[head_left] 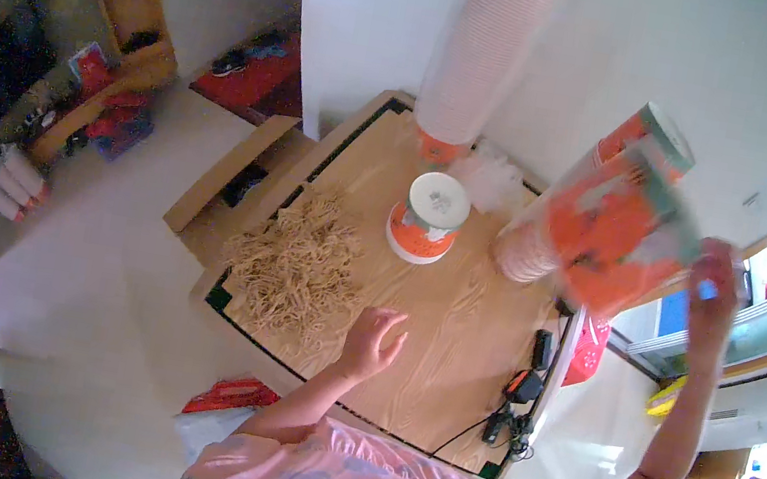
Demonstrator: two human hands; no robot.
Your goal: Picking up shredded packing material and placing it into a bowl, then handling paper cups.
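Pink clothing (365, 470) lies nearest in the head view; beyond, the right hand (717, 280) holds a blurred orange-and-green paper tub (613, 232) at the right edge of the table (431, 349), probably light, smooth and easily dented, best cupped around its wall. Empty and half open, the left hand (373, 344) hovers with room between a stringy heap (297, 271) and black cables (514, 429).

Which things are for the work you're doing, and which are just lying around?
Probably for the work:
orange-and-green tub, blurred, in the right hand
tall stack
slanting stack
orange-and-white tub on the table
tan stringy pile near the left hand

Probably just lying around:
black cables
red mat
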